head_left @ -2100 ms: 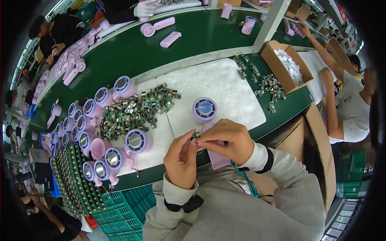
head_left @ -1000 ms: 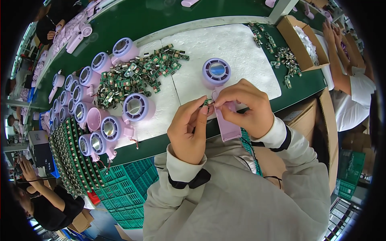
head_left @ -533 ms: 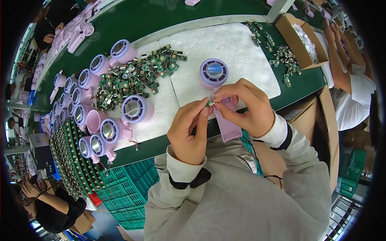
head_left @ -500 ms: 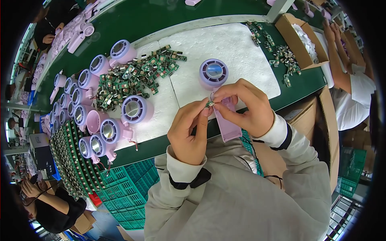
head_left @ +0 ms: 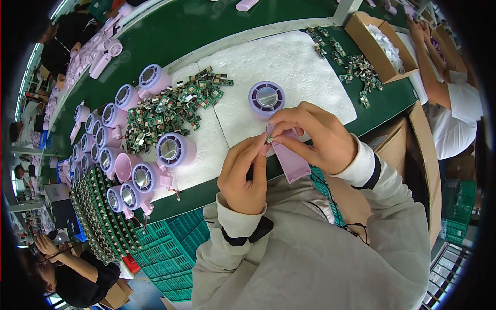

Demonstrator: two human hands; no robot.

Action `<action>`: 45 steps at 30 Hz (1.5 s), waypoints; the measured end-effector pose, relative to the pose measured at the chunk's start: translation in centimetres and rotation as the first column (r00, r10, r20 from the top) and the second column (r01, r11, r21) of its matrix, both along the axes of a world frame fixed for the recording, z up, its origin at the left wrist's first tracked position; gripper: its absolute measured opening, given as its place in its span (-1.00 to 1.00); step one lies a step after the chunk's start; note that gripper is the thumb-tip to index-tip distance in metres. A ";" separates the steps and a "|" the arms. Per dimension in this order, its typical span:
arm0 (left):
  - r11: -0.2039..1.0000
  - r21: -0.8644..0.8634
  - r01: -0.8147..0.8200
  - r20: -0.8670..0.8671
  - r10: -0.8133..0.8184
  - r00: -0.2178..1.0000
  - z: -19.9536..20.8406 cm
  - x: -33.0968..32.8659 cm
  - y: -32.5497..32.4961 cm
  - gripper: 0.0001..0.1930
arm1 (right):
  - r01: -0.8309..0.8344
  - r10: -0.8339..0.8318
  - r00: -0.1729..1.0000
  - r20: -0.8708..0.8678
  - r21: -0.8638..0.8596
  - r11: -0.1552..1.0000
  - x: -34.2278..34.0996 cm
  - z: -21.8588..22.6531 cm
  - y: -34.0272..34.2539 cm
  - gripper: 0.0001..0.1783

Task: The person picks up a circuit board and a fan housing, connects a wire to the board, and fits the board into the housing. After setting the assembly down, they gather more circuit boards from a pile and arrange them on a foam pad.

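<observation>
A handheld fan with a purple ringed head (head_left: 266,98) lies in front of me, its open pink handle (head_left: 292,164) pointing toward my body. Between thumb and fingertips, my left hand (head_left: 245,173) pinches a small green circuit board (head_left: 268,140) over the neck of the fan. My right hand (head_left: 323,138) is above the handle. Its thumb and index finger close together right at the board's edge, near a thin wire, and what they grip is too small to make out. Part of the handle is hidden under the right fingers.
White foam sheets (head_left: 310,77) cover the green table. A heap of circuit boards (head_left: 170,106) lies left of centre, beside many fan heads (head_left: 175,149) and strips of boards (head_left: 103,217). More loose boards (head_left: 361,70) and a cardboard box (head_left: 380,49) are far right. Co-workers sit on both sides.
The view has shifted slightly. My hands stay together over the fan's neck, still pinching at the circuit board, with only small finger movements.
</observation>
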State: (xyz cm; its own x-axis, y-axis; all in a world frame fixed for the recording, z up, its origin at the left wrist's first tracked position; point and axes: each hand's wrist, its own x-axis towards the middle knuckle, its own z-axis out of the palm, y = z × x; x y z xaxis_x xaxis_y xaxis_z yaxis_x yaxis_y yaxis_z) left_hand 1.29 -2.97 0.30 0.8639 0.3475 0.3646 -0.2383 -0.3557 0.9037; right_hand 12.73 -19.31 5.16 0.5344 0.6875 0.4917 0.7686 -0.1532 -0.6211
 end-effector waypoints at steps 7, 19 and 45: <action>0.991 -0.129 0.037 0.001 -0.037 0.999 0.0 -0.2 0.2 -0.67 | 0.042 -0.029 0.987 -0.157 0.076 0.996 -0.7 -0.8 0.2 -0.64; 0.897 0.294 -0.329 0.246 0.262 0.933 -0.7 0.1 -2.7 -0.63 | 0.347 -0.175 0.767 -0.617 0.169 0.922 -4.6 -1.2 2.0 -0.73; 0.721 0.575 -0.386 0.062 0.432 0.900 5.8 6.9 6.6 -0.70 | -0.293 0.177 0.945 -0.276 -0.470 0.833 10.6 5.5 4.5 -0.36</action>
